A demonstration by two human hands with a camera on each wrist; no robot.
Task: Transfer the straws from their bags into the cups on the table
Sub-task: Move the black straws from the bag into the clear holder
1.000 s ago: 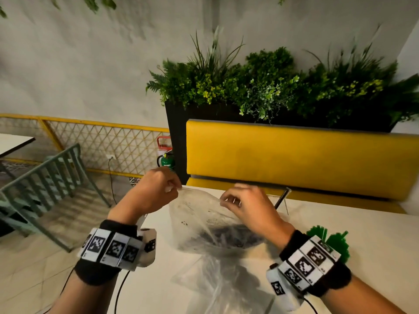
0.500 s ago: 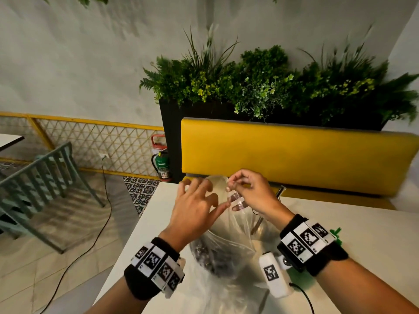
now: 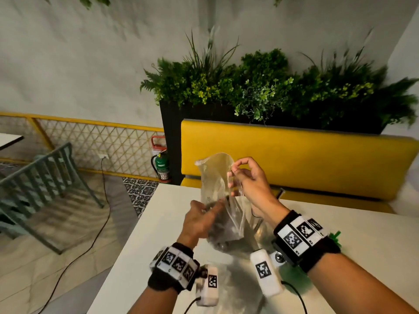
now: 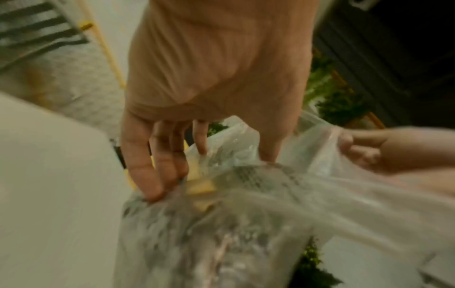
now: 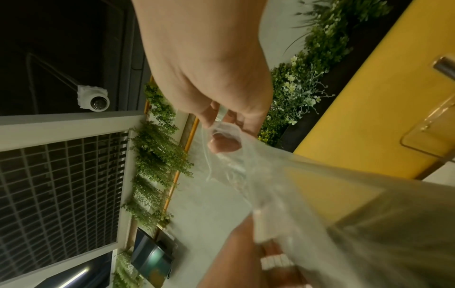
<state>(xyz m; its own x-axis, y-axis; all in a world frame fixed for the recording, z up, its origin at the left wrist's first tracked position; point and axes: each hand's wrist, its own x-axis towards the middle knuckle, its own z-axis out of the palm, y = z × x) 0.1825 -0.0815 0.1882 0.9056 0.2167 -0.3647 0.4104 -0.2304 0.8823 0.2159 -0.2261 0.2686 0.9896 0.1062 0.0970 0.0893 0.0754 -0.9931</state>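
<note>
One clear plastic bag point(image 3: 216, 177) is held upright above the white worktop point(image 3: 158, 223), with two hands on it. The right hand point(image 3: 248, 180) is raised at the bag's upper edge, thumb and fingertips pinching the thin film there, as the right wrist view shows with the plastic gathered between the digits. The left hand point(image 3: 199, 219) is lower, at the bag's left side about halfway down, its fingers point(image 4: 157, 165) laid against and pressing into the plastic; in the left wrist view they look fairly straight, and whether they actually curl around the film cannot be told through the blur. A dark cluster shows through the lower part of the bag, likely the straws point(image 3: 218, 234), too blurred to count; they lie below the left hand's fingertips and well under the right hand. More crumpled clear plastic point(image 3: 238, 288) lies on the worktop between the two forearms. A green object point(image 3: 334, 236) peeks out behind the right wrist. Beyond the worktop runs one yellow bench back point(image 3: 294, 159), with one dark planter of greenery point(image 3: 260, 87) above it.
</note>
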